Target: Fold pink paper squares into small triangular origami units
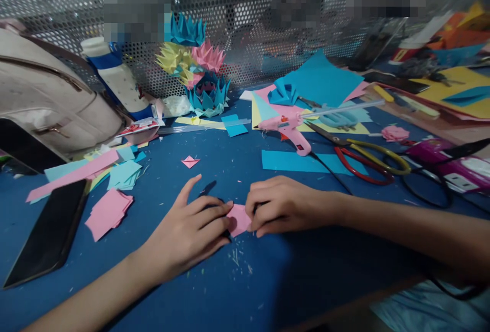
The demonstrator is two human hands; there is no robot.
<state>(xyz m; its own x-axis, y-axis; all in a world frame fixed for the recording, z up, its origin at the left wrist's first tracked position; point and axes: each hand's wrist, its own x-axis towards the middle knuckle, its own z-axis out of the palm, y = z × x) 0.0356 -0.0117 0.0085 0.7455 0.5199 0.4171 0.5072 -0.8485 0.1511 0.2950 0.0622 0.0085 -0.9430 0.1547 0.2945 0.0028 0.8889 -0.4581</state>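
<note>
A small pink paper piece [239,220], folded in part, lies on the blue table between my hands. My left hand [187,227] has its fingertips pressed on the paper's left edge, with one finger lifted away from the rest. At the opposite edge, the bent fingers of my right hand [281,205] pinch the paper and hide its right corner. A finished-looking small pink folded piece [190,161] rests just beyond my left hand. To the left sits a stack of pink paper squares [109,213].
A pink glue gun [287,130], scissors [367,161] and a blue paper strip [279,160] lie beyond my right hand. Folded paper flowers [209,95], a bottle [118,79] and a bag [49,92] stand at the back. A phone [48,232] lies left.
</note>
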